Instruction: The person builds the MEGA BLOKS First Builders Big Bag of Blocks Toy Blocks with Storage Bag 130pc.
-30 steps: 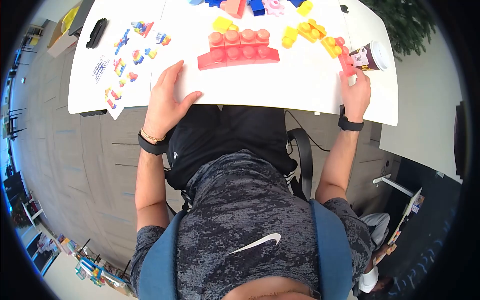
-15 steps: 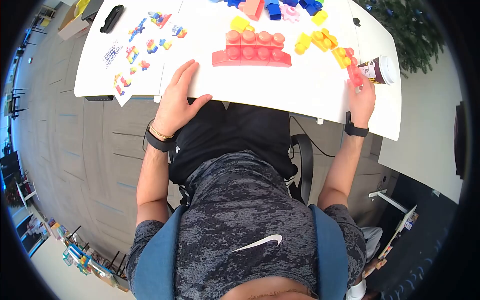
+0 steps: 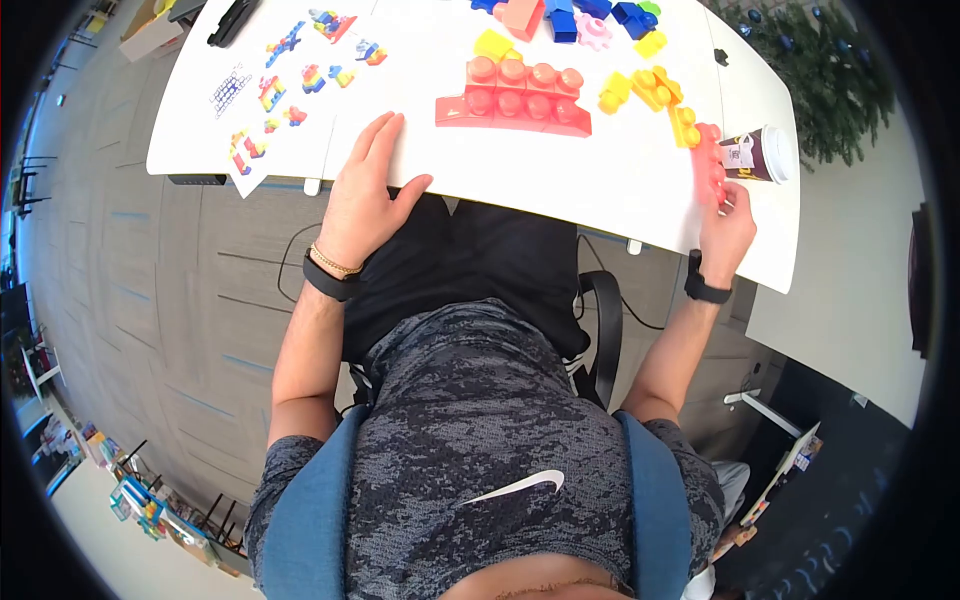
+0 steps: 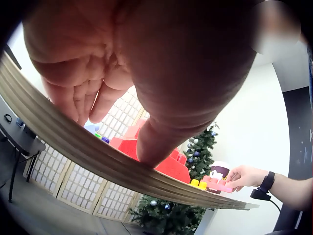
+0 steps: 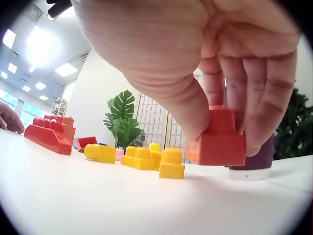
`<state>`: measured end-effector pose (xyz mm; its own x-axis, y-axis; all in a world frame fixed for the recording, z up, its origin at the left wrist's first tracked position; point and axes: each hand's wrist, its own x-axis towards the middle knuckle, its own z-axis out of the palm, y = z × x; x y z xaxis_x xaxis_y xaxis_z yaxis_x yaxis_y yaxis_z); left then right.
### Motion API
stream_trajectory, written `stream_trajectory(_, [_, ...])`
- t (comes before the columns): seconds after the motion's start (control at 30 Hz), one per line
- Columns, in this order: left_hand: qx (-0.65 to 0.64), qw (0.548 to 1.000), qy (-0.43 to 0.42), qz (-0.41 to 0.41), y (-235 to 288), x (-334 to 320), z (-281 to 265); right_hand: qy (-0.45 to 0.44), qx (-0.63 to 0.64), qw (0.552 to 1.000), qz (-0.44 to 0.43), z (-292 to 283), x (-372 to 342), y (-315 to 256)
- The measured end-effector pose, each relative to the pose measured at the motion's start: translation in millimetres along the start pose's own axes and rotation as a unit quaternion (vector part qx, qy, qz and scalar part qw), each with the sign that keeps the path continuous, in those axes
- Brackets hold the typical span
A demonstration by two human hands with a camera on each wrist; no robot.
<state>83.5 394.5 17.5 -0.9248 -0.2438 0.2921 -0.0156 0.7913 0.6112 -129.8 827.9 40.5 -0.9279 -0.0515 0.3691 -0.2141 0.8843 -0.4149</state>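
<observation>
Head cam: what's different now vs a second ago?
The right hand has drawn the red block toward the person, past the neighbouring yellow block. Its fingers were already on it. Nothing was let go. The left hand stays at the near edge; the red stack is still assembled.

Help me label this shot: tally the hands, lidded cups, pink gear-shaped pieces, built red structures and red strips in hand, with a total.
Left hand, right hand: 2
Lidded cup: 1
Pink gear-shaped piece: 1
Built red structure: 1
Red strip in hand: 1
Total: 6
</observation>
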Motion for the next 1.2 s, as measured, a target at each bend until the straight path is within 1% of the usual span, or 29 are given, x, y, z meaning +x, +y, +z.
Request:
stream_trajectory(0.07, [0.009,1.0,0.002,-0.007,2.1,-0.6,-0.1,0.04,-0.005,0.999,0.015,-18.6,-9.3,-13.9])
stream_trajectory(0.1, [0.017,1.0,0.001,-0.011,3.2,-0.6,0.0,0.039,-0.006,0.999,0.013,-25.6,-12.6,-20.4])
stream_trajectory(0.17, [0.018,1.0,0.009,-0.007,5.8,-0.5,0.4,0.068,0.029,0.997,-0.005,-37.4,-18.9,-33.3])
stream_trajectory(0.2, [0.019,1.0,0.017,-0.001,7.4,0.3,0.5,0.061,0.046,0.997,-0.026,-40.7,-20.7,-38.7])
stream_trajectory(0.23, [0.018,1.0,0.017,0.001,10.7,1.9,-0.3,0.062,0.045,0.997,-0.025,-42.8,-22.3,-46.5])
stream_trajectory(0.3, [-0.022,0.999,0.04,0.011,19.1,4.1,-2.6,0.006,0.15,0.982,-0.114,-42.8,-28.3,-64.1])
stream_trajectory(0.33, [-0.023,0.999,0.04,0.011,22.9,4.1,-1.6,-0.026,0.181,0.974,-0.13,-38.2,-31.0,-70.6])
stream_trajectory(0.4, [-0.08,0.994,0.07,0.034,31.4,4.9,1.1,-0.071,0.2,0.959,-0.187,-29.9,-34.9,-93.6])
stream_trajectory(0.43, [-0.078,0.994,0.07,0.036,35.4,6.5,2.2,-0.093,0.204,0.949,-0.221,-27.3,-34.5,-106.3])
stream_trajectory(0.47, [-0.096,0.991,0.078,0.059,40.0,7.8,3.7,-0.092,0.205,0.949,-0.221,-22.8,-33.7,-116.5])
stream_trajectory(0.53, [-0.128,0.984,0.087,0.09,46.2,11.5,8.2,-0.113,0.221,0.922,-0.299,-12.4,-28.4,-134.3])
stream_trajectory(0.57, [-0.127,0.984,0.088,0.092,47.5,13.3,10.5,-0.111,0.221,0.922,-0.299,-8.0,-25.0,-142.4])
stream_trajectory(0.63, [-0.148,0.983,0.091,0.062,49.1,18.7,13.4,-0.127,0.239,0.901,-0.34,0.4,-16.3,-156.0])
stream_trajectory(0.67, [-0.148,0.983,0.091,0.065,49.5,22.1,12.9,-0.124,0.238,0.897,-0.352,6.0,-13.1,-159.7])
stream_trajectory(0.73, [-0.143,0.983,0.101,0.051,49.3,29.3,11.8,-0.128,0.238,0.891,-0.366,16.0,-4.9,-163.7])
stream_trajectory(0.8, [-0.138,0.984,0.104,0.054,46.6,36.2,13.4,-0.136,0.237,0.883,-0.381,24.9,0.4,-166.5])
stream_trajectory(0.87, [-0.133,0.984,0.107,0.056,43.8,43.5,15.7,-0.12,0.226,0.884,-0.392,32.0,5.1,-169.2])
stream_trajectory(0.93, [-0.125,0.983,0.129,0.046,41.1,49.6,18.2,-0.118,0.225,0.885,-0.39,35.1,8.6,-172.4])
stream_trajectory(1.07, [-0.105,0.986,0.127,0.041,36.6,61.8,22.0,-0.107,0.213,0.889,-0.392,44.4,15.4,-170.5])
stream_trajectory(1.2, [-0.092,0.985,0.14,0.049,31.3,65.2,29.6,-0.123,0.213,0.891,-0.38,49.8,18.6,-168.7])
